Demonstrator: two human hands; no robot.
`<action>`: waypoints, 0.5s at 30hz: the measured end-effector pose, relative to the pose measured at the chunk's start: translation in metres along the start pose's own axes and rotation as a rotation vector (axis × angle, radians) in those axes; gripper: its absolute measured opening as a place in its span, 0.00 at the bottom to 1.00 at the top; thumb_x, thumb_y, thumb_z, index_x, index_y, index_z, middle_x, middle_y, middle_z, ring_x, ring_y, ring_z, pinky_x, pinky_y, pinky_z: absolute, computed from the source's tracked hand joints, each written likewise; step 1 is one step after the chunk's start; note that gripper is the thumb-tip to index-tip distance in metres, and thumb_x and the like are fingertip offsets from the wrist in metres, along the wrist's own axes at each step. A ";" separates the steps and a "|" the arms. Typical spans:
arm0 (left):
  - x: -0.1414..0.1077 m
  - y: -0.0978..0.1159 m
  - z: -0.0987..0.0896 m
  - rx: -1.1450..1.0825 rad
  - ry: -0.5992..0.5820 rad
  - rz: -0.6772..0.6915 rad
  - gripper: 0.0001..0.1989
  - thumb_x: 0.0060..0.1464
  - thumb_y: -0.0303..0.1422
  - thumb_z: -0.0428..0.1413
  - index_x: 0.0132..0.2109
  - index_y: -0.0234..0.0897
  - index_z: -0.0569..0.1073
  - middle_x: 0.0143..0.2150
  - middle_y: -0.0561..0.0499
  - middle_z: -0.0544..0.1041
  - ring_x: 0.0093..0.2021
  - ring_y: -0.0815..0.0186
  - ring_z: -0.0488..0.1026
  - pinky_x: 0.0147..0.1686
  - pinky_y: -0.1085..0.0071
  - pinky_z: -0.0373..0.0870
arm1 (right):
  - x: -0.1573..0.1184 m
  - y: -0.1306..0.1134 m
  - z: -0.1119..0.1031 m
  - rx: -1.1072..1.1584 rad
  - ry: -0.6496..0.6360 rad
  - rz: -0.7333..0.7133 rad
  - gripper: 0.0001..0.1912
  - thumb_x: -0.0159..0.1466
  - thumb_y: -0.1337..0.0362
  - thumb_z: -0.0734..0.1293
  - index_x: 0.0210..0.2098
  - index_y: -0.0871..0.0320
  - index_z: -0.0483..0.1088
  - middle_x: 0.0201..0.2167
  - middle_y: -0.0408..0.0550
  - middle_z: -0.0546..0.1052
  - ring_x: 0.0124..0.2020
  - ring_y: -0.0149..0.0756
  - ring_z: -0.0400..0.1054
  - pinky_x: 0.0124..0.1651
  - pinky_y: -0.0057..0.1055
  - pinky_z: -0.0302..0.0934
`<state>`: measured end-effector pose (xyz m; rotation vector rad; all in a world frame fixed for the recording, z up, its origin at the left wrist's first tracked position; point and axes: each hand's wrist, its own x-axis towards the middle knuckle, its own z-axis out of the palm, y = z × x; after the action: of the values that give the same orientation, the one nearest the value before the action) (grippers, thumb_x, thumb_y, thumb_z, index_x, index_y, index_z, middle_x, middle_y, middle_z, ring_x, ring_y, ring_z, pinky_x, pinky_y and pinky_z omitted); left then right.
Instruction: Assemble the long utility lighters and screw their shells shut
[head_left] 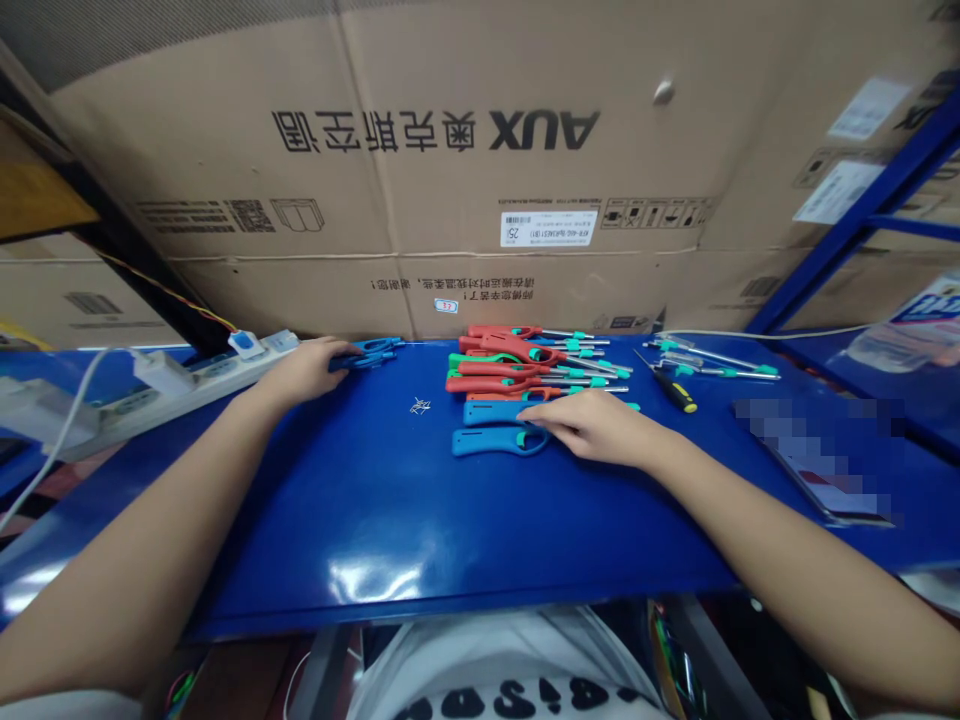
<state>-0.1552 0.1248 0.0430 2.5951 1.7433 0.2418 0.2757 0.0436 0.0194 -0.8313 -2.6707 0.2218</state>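
Blue plastic parts (381, 350) lie at the back left of the blue table. My left hand (315, 368) is at their near end, its fingers closed on one; the fingertips are partly hidden. At the centre right, my right hand (604, 425) pinches a blue gas lighter (491, 412) by its trigger end, the lighter lying flat. In front of it lies a blue lighter handle (487, 442) with a green trigger and no metal tube visible. Behind are several red lighters (499, 370) and a green one (480, 358), their metal tubes pointing right.
A screwdriver (679, 392) and loose lighter tubes (709, 358) lie to the right, beside a flat dark-edged object (817, 470), partly blurred. Thin small pieces (421, 406) lie mid-table. A white power strip (202, 385) stands left; a large cardboard box (435, 210) backs the table.
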 end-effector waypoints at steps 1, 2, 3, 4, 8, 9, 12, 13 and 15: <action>0.000 0.000 0.002 0.005 0.012 0.000 0.19 0.59 0.31 0.49 0.55 0.29 0.72 0.56 0.39 0.75 0.55 0.54 0.71 0.57 0.59 0.66 | 0.000 0.000 -0.001 0.001 -0.002 0.000 0.17 0.70 0.71 0.59 0.54 0.57 0.74 0.46 0.52 0.82 0.44 0.41 0.78 0.44 0.36 0.69; 0.001 0.000 0.002 0.008 0.022 0.002 0.20 0.60 0.31 0.49 0.56 0.28 0.72 0.57 0.39 0.74 0.55 0.53 0.70 0.58 0.58 0.65 | 0.000 0.000 -0.001 0.008 0.002 -0.004 0.18 0.70 0.71 0.59 0.54 0.57 0.73 0.47 0.52 0.81 0.45 0.41 0.77 0.45 0.36 0.69; 0.000 0.000 0.002 0.010 0.032 0.005 0.20 0.60 0.31 0.49 0.56 0.28 0.71 0.56 0.39 0.74 0.56 0.52 0.70 0.59 0.57 0.64 | 0.000 0.000 -0.002 0.026 0.014 -0.011 0.18 0.69 0.72 0.58 0.54 0.57 0.73 0.48 0.53 0.81 0.47 0.41 0.76 0.47 0.37 0.69; 0.000 0.002 0.002 0.011 0.041 0.010 0.20 0.60 0.31 0.49 0.56 0.28 0.71 0.56 0.40 0.74 0.56 0.52 0.69 0.60 0.56 0.64 | 0.000 -0.002 -0.003 0.055 0.029 -0.018 0.19 0.69 0.72 0.58 0.55 0.57 0.72 0.50 0.53 0.80 0.49 0.41 0.75 0.49 0.38 0.68; 0.003 0.026 -0.002 0.022 0.138 0.025 0.17 0.58 0.34 0.52 0.53 0.34 0.72 0.53 0.42 0.75 0.54 0.51 0.71 0.57 0.56 0.65 | 0.001 -0.010 -0.006 0.237 0.042 0.009 0.19 0.70 0.69 0.59 0.58 0.55 0.68 0.45 0.51 0.78 0.45 0.36 0.72 0.46 0.34 0.67; 0.003 0.037 -0.002 0.016 0.165 0.050 0.17 0.59 0.35 0.52 0.53 0.35 0.72 0.52 0.41 0.75 0.53 0.51 0.71 0.56 0.56 0.66 | 0.002 -0.012 -0.006 0.286 0.026 0.022 0.19 0.70 0.69 0.60 0.59 0.54 0.67 0.42 0.49 0.77 0.41 0.35 0.71 0.43 0.32 0.67; -0.002 0.082 -0.001 -0.098 0.177 0.194 0.14 0.63 0.37 0.49 0.48 0.36 0.74 0.47 0.44 0.77 0.49 0.56 0.73 0.53 0.59 0.68 | 0.003 -0.015 -0.006 0.410 -0.016 0.044 0.20 0.68 0.70 0.62 0.58 0.54 0.66 0.37 0.44 0.74 0.32 0.30 0.66 0.35 0.27 0.63; -0.006 0.098 0.001 -0.122 0.130 0.252 0.13 0.64 0.37 0.49 0.46 0.37 0.75 0.46 0.45 0.77 0.48 0.57 0.74 0.51 0.61 0.69 | 0.003 -0.015 -0.006 0.435 -0.024 0.049 0.20 0.67 0.70 0.63 0.58 0.54 0.65 0.37 0.44 0.73 0.31 0.29 0.65 0.34 0.26 0.63; -0.015 0.128 0.006 -0.152 0.031 0.365 0.13 0.65 0.37 0.49 0.47 0.38 0.76 0.45 0.46 0.78 0.47 0.59 0.74 0.49 0.63 0.70 | 0.003 -0.014 -0.006 0.436 -0.029 0.061 0.18 0.66 0.68 0.65 0.56 0.55 0.65 0.37 0.44 0.72 0.31 0.29 0.64 0.34 0.26 0.62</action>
<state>-0.0425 0.0621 0.0472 2.7857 1.1911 0.4007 0.2684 0.0337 0.0294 -0.7678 -2.4808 0.8008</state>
